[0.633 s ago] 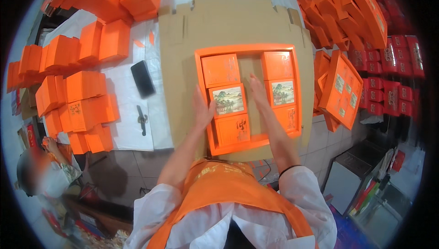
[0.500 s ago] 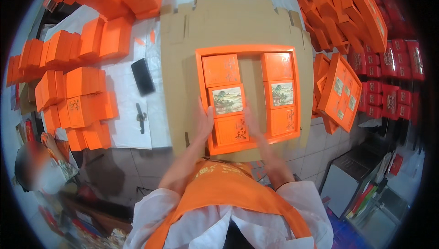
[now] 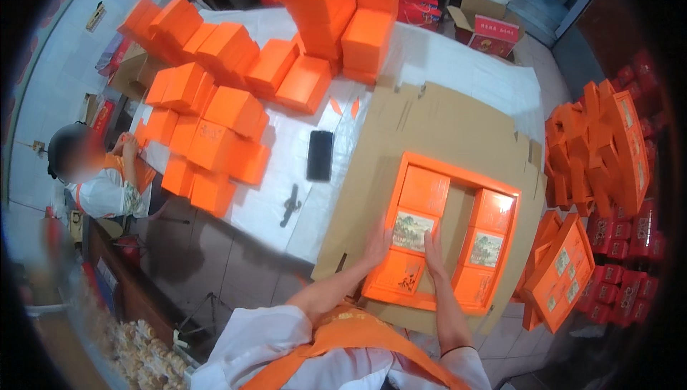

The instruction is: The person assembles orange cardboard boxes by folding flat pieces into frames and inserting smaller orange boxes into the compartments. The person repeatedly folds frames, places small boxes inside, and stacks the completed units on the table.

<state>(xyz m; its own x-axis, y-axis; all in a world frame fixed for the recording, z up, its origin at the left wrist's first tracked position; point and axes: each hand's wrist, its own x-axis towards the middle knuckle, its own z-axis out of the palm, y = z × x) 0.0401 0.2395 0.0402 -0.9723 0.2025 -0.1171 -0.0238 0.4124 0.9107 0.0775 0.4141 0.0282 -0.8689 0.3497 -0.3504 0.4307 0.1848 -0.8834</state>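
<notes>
An orange tray-like box lies tilted on brown cardboard in front of me. It holds two columns of smaller orange boxes with a gap between them. In the left column's middle sits a small box with a landscape picture on top. My left hand is at its left side, over the tray's rim, and my right hand reaches into the gap at its right side. The box is gripped between my straight fingers; the fingertips are partly hidden. A matching picture box sits in the right column.
Stacked orange boxes cover the table's left and far parts. A black phone and a dark tool lie on the white sheet. Orange trays and red packages stand at right. Another person is at far left.
The view has swung toward the left, so the tray appears lower and further right, and more of the room shows. My hands stay on both sides of the picture box.
</notes>
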